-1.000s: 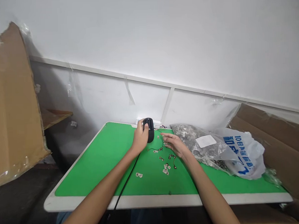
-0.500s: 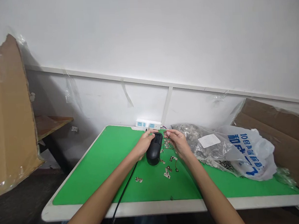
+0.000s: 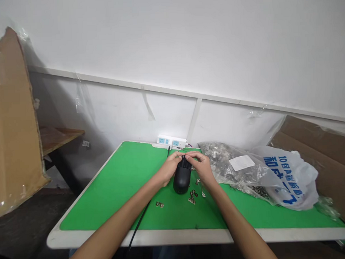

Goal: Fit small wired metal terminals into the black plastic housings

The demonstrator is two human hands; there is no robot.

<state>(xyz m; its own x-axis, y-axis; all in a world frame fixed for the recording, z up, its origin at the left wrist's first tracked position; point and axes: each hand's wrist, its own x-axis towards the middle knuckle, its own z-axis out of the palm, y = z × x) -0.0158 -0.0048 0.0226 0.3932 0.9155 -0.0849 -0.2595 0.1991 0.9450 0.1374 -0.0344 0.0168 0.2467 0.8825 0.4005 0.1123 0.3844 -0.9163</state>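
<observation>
A black, oblong device with a rounded near end (image 3: 182,180) stands over the green mat; its exact kind is unclear. My left hand (image 3: 171,168) is closed around its left side near the far end, thumb on top. My right hand (image 3: 201,165) is pinched at the same far end, thumb and fingers meeting the left fingertips. Whatever lies between the right fingertips is too small or hidden to name. Small metal pieces (image 3: 192,197) lie just right of the device, and a few more metal pieces (image 3: 159,204) are left of it.
A white power strip (image 3: 172,141) sits at the mat's back edge. A black cable (image 3: 140,221) runs over the front edge. Clear bags of metal parts (image 3: 218,158) and a white printed bag (image 3: 293,178) fill the right side. Cardboard (image 3: 14,123) stands at left.
My right hand has moved left onto the device's far end, bringing both hands' fingertips together. The device has shifted slightly right in view.
</observation>
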